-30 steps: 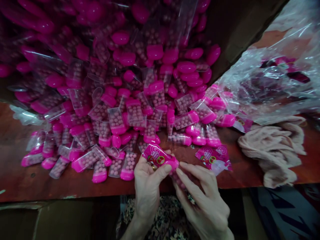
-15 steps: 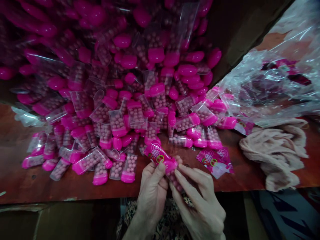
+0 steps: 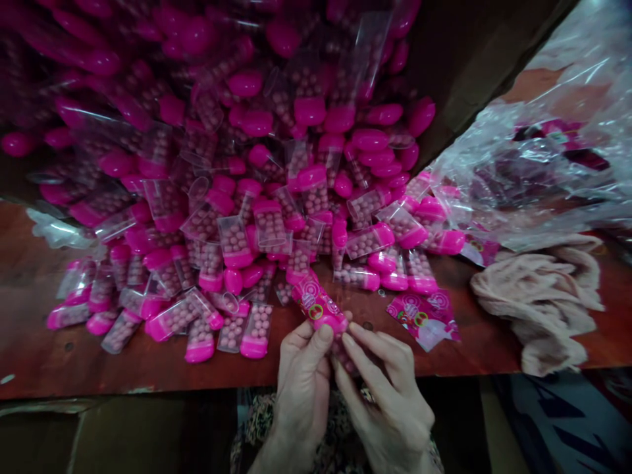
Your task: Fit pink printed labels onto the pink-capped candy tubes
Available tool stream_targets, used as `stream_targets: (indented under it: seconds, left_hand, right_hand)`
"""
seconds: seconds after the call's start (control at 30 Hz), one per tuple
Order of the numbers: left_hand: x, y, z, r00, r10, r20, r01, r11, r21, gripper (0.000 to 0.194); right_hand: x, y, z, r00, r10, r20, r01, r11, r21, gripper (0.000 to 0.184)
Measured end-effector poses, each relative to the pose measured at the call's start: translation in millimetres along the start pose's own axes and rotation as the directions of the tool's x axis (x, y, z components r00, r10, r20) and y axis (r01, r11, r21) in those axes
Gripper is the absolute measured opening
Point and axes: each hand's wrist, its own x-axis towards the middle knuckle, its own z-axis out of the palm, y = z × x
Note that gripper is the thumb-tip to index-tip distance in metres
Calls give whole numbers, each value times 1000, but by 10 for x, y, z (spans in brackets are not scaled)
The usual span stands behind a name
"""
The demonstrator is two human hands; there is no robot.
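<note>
A pink candy container wrapped in a printed pink label (image 3: 319, 304) is pinched between both hands at the table's near edge. My left hand (image 3: 303, 375) grips it with thumb and fingers from the left. My right hand (image 3: 382, 388) pinches its lower end from the right, and more small pink balls show under these fingers. Just beyond lies a big heap of clear candy containers with pink caps (image 3: 257, 197). A loose printed pink label (image 3: 424, 318) lies flat on the table right of the hands.
The reddish-brown table (image 3: 74, 368) bears the heap. A crumpled beige cloth (image 3: 543, 303) lies at the right. Behind it sits a clear plastic bag (image 3: 533, 164) with more pink items. A dark cardboard wall (image 3: 474, 46) rises at the back right.
Both hands have drawn closer together and shifted slightly left. The labelled container has turned more upright between the fingers.
</note>
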Motion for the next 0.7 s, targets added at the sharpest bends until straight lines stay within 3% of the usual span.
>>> stream_targets:
  seconds: [0.17, 0.37, 0.63, 0.7]
  left_hand:
    - [-19, -58, 19, 999, -24, 34, 24, 1000, 7, 10]
    - [15, 34, -21, 999, 41, 30, -41, 999, 21, 16]
    - [33, 66, -65, 994, 48, 95, -61, 988, 143, 7]
    - [58, 103, -68, 995, 52, 83, -64, 988, 140, 9]
  right_hand:
    - [10, -14, -9, 1000, 22, -14, -22, 1000, 6, 35]
    - [81, -16, -16, 998, 69, -1, -68, 985, 158, 35]
    - [93, -64, -8, 998, 41, -39, -34, 986, 166, 38]
    - [87, -38, -17, 999, 36, 10, -38, 980, 197, 40]
